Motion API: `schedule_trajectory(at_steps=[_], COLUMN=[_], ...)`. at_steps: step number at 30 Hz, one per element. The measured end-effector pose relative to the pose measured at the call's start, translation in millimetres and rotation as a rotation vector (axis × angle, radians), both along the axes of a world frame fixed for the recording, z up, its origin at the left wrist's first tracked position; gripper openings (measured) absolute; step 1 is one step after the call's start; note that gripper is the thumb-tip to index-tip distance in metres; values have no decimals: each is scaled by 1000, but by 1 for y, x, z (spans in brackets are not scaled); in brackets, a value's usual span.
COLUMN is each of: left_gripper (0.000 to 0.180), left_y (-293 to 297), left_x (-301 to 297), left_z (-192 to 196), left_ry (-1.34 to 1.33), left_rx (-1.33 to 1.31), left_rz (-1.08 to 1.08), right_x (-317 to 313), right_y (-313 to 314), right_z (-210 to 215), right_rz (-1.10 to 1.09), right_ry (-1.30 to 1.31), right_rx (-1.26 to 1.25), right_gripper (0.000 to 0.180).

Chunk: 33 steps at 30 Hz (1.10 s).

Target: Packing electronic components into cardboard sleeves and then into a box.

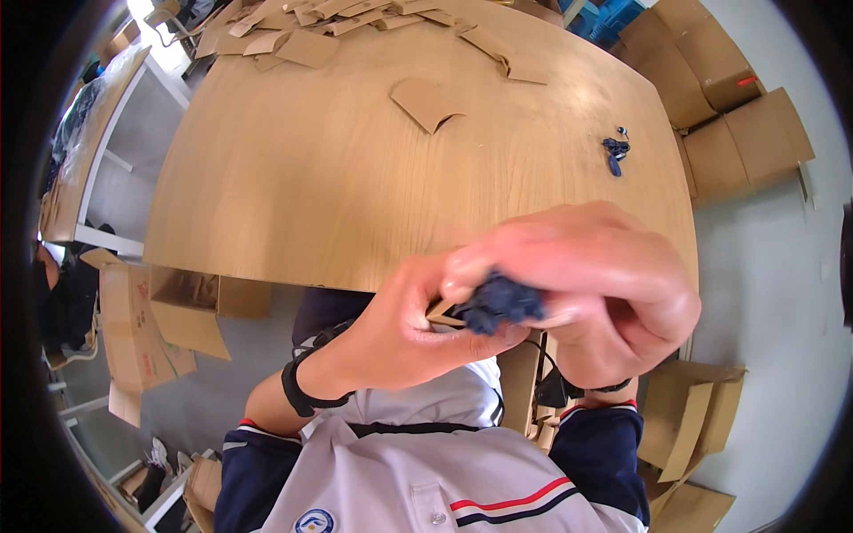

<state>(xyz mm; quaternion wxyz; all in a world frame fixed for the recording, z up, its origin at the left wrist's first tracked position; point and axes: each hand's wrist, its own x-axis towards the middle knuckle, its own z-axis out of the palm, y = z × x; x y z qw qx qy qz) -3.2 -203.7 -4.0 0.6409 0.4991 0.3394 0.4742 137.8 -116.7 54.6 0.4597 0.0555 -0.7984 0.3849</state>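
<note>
In front of my body, both hands are raised and brought together over the table's near edge. My left hand (400, 324) is closed around a small brown cardboard sleeve (441, 312), of which only an edge shows between thumb and fingers. At the sleeve's mouth sits a dark blue bundle (499, 302), apparently a coiled cable. The fingers of my right hand (613, 275) are pinched on this bundle, with some motion blur. A similar dark bundle (615, 153) lies on the table at the right.
Flat cardboard sleeves (355, 18) are heaped along the far edge of the wooden table (293, 178). A single sleeve (426, 104) lies nearer. Large cartons (711, 115) stand at the right, with open boxes (191, 302) at the left and an open carton (689, 417) lower right.
</note>
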Motion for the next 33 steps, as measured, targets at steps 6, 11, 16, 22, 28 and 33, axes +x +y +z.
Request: schedule_trajectory(at_steps=[6,11,16,22,28,33], left_gripper=[31,32,34,32,25,27], left_y=[7,0,4,15,19,23], left_x=[11,4,-5,-24,-24,-24], left_z=[-1,-3,3,2,-22,-29], left_ry=[-169,-200,-217,-107,-54,97], left_rx=[183,-44,-4,-38,76,1], left_rz=[164,71,32,-16,-9,-103], right_x=[3,14,19,9,8,17], right_y=[-25,-19,-22,-17,-29,-34], right_z=[-1,-6,6,5,-5,-13], right_rz=[-147,-356,-439,-530,-602,-611], right_ry=[118,-5,-264,-533,-492,-664], right_rx=[-460,-184,60,235,332,127], right_gripper=[32,27,17,15,25,33])
